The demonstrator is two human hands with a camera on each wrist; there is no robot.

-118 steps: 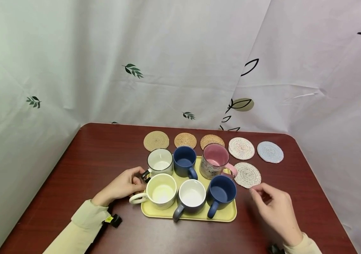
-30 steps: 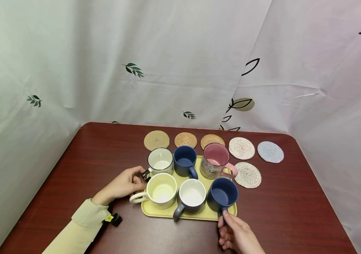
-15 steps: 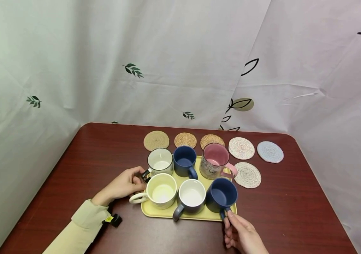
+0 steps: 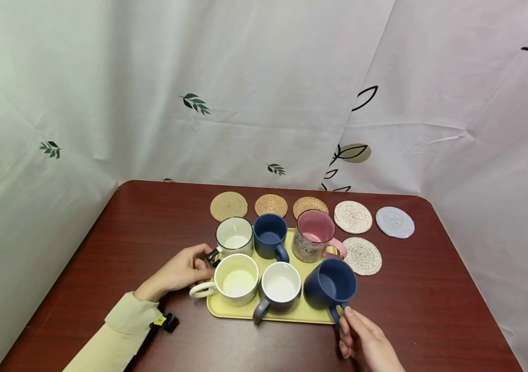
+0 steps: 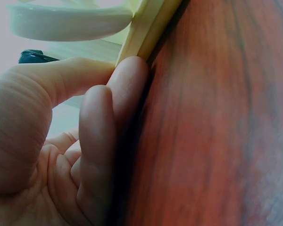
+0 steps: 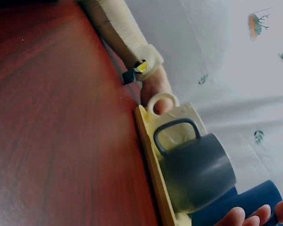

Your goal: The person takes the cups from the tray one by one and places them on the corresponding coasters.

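My left hand (image 4: 180,268) pinches the left edge of a yellow tray (image 4: 287,319), its thumb and fingertips at the tray rim (image 5: 142,30) in the left wrist view. My right hand (image 4: 367,338) grips the handle of a blue mug (image 4: 324,289) at the tray's front right corner. That mug leans to the right; whether its base is off the tray I cannot tell. Beside it stand a dark grey mug (image 4: 277,305) and a cream mug (image 4: 238,294). Behind them are a white mug with a black handle (image 4: 234,248), another blue mug (image 4: 268,248) and a pink mug (image 4: 308,250).
Along the back of the dark red table (image 4: 152,217) lie several round coasters: a beige one (image 4: 229,206), two tan ones, a white one (image 4: 353,217) and a light blue one (image 4: 395,222). A speckled coaster (image 4: 363,257) lies right of the tray.
My right hand has come from beside the speckled coaster to the blue mug's handle. Since a second ago, hand and mug have shifted right, and the mug leans more. My left hand has stayed still.
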